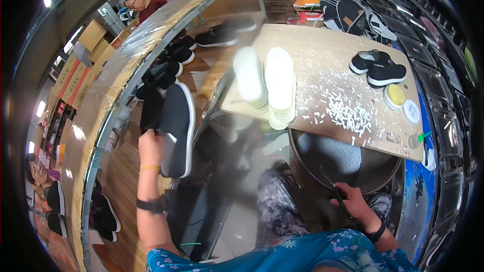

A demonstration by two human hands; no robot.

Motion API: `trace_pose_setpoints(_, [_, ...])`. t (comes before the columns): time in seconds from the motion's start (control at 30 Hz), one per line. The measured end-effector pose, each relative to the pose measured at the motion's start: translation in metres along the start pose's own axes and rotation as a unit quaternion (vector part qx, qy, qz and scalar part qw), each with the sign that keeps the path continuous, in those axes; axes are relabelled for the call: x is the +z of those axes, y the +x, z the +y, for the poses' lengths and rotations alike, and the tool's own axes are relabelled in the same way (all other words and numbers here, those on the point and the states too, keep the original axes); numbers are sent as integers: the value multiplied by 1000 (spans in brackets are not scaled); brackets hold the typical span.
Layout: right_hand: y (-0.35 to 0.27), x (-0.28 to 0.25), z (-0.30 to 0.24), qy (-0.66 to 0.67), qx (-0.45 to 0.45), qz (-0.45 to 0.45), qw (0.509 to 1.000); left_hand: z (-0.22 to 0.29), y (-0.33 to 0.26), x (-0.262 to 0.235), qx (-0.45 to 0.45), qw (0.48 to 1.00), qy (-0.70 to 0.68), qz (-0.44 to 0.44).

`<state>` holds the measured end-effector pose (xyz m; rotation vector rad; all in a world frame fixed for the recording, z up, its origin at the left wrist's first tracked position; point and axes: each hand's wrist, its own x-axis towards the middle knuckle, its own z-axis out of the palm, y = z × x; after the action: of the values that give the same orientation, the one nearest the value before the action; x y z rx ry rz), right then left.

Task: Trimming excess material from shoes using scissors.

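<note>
The black fabric slip-on shoe with a thick white sole (178, 126) stands on end at left of centre in the frame, over the wood-grain shelf (126, 221). To handle it well, a firm pinch near its lower end should do, with the white rim steered clear of the shelf's edge and the neighbouring shoes. The slim dark tool (344, 204) is best pointed away from the fabric; bringing the shoe over the pale wooden tabletop (302, 38) would give steadier support.

The left hand (150, 149) rises almost straight from the lower left, fingers curled and pinching the shoe's near edge; whether they also grip the dark shoe behind it, I cannot tell. The right hand (355, 202), slanting up and leftward from the lower right, has its fingers wrapped around the tool, near the round dark basin (297, 163).
</note>
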<state>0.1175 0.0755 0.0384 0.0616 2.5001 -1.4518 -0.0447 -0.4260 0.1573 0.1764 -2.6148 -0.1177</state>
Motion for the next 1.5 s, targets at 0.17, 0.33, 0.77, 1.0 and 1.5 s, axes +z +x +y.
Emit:
trace_pose_setpoints(0.17, [34,23,-24,-39,-24,-44,998,-73,21,24,-200,932,156,-261])
trace_pose_setpoints(0.33, [68,35,-16,-29,-64,-18,997,-52,31,6,-101,948,-154,-258])
trace_pose_setpoints(0.77, [120,-14,-14,119,225,-9,967,83,214,81,18,991,-9,-130])
trace_pose_setpoints(1.0, [183,-140,-18,74,146,177,970,61,398,225,24,981,132,-138])
trace_pose_setpoints(1.5, [422,-322,49,-374,-34,329,867,164,193,169,186,950,-248,-29])
